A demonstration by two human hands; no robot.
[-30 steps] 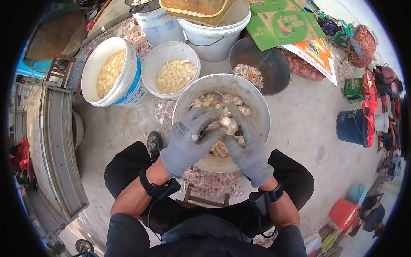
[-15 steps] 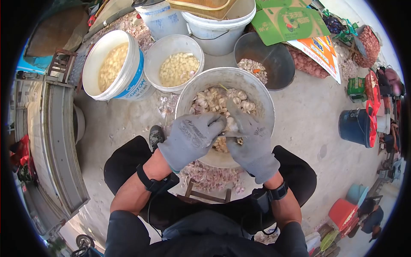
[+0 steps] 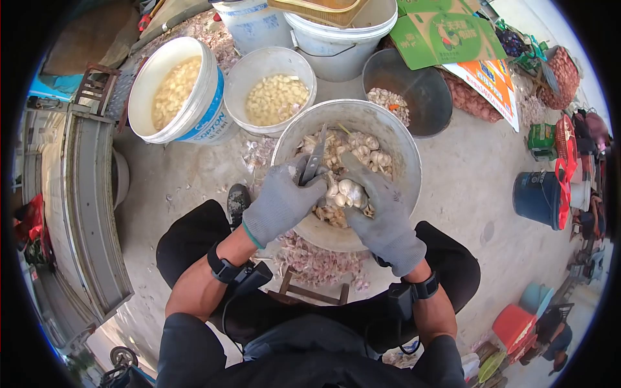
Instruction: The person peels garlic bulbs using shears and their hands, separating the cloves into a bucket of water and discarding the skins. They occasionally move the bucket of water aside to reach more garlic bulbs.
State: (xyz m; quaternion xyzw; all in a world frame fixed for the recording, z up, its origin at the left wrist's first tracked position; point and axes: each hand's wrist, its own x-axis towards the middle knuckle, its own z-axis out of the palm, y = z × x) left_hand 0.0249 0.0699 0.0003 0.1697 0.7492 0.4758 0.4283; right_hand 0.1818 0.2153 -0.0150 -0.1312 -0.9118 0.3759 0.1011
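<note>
Grey gloves cover both hands. My left hand [image 3: 283, 199] is closed round a knife [image 3: 314, 161], its blade pointing up and away over the large basin [image 3: 409, 161]. Gripped between the thumb and fingers of my right hand [image 3: 385, 216] is a garlic bulb [image 3: 348, 193] with white cloves showing. Both hands are over the basin, and my left thumb is close beside the bulb. More garlic bulbs [image 3: 369, 150] lie in the basin beyond the hands.
Behind the basin stand a white pail of peeled cloves [image 3: 277, 99], a tilted bucket of cloves in liquid [image 3: 176, 87] and a dark bowl [image 3: 424, 103] of unpeeled cloves. Garlic skins [image 3: 323, 262] litter the floor near a wooden stool [image 3: 307, 294].
The knife, held level across the bulb before, now points up and away. My left hand has turned and moved slightly off the bulb, which shows more fully in my right hand.
</note>
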